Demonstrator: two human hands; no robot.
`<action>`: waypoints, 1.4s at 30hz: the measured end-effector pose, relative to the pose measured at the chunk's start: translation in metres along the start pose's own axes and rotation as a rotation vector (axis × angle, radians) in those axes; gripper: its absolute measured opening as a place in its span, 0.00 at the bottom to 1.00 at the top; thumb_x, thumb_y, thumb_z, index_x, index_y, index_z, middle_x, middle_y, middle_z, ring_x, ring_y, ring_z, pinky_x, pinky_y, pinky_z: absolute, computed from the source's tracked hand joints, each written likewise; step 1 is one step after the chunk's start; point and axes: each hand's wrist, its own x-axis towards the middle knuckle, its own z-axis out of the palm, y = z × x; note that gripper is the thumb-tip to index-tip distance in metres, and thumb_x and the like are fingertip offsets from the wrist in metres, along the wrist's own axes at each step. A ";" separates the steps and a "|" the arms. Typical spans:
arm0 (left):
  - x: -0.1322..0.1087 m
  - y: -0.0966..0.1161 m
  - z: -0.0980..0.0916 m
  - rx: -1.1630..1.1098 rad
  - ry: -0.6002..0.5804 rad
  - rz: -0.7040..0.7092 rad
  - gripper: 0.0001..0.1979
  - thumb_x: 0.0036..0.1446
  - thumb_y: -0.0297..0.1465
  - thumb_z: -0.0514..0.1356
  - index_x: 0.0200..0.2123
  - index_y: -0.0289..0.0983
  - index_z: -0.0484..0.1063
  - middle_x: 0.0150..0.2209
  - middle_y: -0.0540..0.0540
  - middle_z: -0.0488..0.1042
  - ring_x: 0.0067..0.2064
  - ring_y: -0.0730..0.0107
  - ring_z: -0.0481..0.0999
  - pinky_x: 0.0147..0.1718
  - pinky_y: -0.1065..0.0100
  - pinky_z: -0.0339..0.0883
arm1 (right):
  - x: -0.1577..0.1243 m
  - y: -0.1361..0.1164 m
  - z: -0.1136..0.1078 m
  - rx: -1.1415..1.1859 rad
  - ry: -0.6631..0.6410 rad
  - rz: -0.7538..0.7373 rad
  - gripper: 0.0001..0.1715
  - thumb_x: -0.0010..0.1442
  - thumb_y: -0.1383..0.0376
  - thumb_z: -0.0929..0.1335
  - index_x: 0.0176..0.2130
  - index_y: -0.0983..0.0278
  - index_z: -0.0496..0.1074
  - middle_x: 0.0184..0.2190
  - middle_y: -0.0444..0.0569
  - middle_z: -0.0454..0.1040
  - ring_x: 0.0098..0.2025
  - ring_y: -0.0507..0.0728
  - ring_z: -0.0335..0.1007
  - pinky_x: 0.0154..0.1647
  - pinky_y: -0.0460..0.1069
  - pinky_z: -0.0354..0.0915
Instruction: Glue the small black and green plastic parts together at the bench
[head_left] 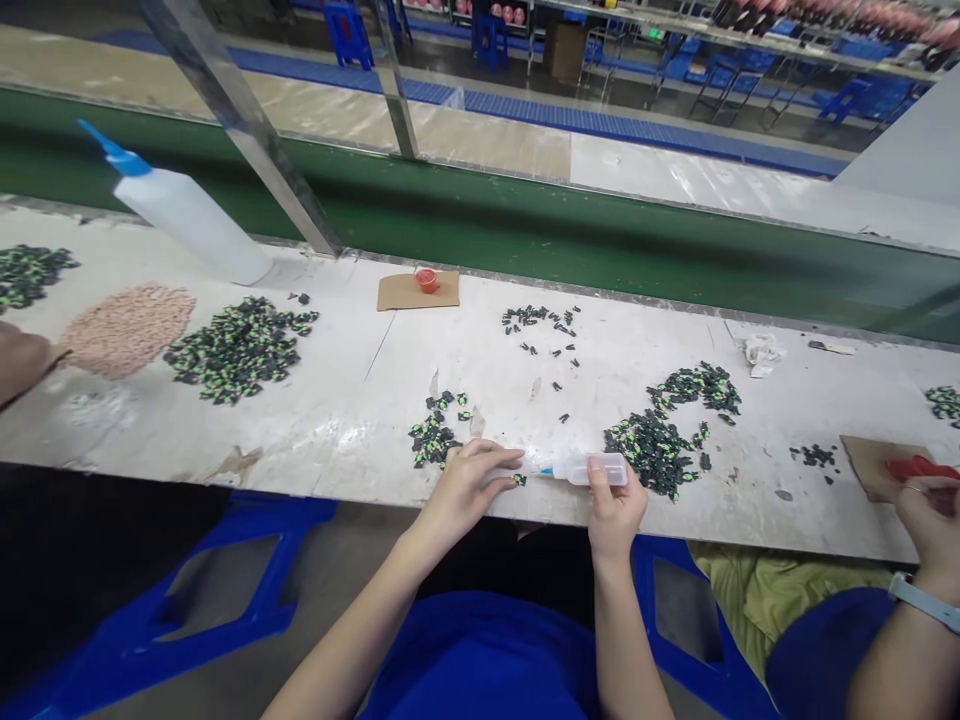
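Note:
Between the thumb and fingers of my left hand (472, 480) is a small black-and-green part (520, 480), held just above the table near its front edge. My right hand (616, 505) grips a clear squeeze bottle (596, 469) lying nearly level. Its blue nozzle tip points left, close to the small part; whether they touch cannot be made out. Beside my left hand sits a small pile of black-and-green parts (431, 440). A larger pile of such parts (652, 450) lies just right of the bottle. Loose plain black pieces (532, 318) are scattered farther back.
A large white bottle (195, 220) with a blue nozzle stands back left, by a pink pile (131, 328) and another black-and-green pile (236, 350). A red cup (426, 281) rests on cardboard (394, 292). Co-workers' hands (934, 525) appear at both sides. A green wall (525, 225) borders the table.

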 end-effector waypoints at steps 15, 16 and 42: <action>-0.002 0.002 0.007 0.019 0.076 -0.057 0.07 0.53 0.30 0.66 0.37 0.40 0.76 0.35 0.49 0.82 0.39 0.61 0.81 0.45 0.59 0.61 | -0.005 -0.005 0.004 -0.122 -0.052 -0.023 0.20 0.53 0.52 0.69 0.21 0.63 0.64 0.16 0.41 0.64 0.20 0.51 0.58 0.21 0.45 0.57; -0.002 0.002 0.007 0.019 0.074 -0.054 0.06 0.53 0.30 0.66 0.37 0.40 0.76 0.35 0.48 0.82 0.39 0.61 0.81 0.46 0.59 0.61 | -0.005 -0.005 0.004 -0.128 -0.052 -0.024 0.20 0.53 0.52 0.69 0.21 0.63 0.64 0.16 0.41 0.63 0.20 0.51 0.58 0.21 0.45 0.57; -0.002 0.000 0.009 0.036 0.086 -0.048 0.04 0.54 0.32 0.65 0.34 0.40 0.75 0.35 0.49 0.81 0.35 0.64 0.81 0.44 0.59 0.62 | -0.006 -0.004 0.005 -0.135 -0.045 -0.029 0.21 0.53 0.51 0.68 0.21 0.63 0.64 0.16 0.40 0.63 0.20 0.50 0.57 0.22 0.45 0.56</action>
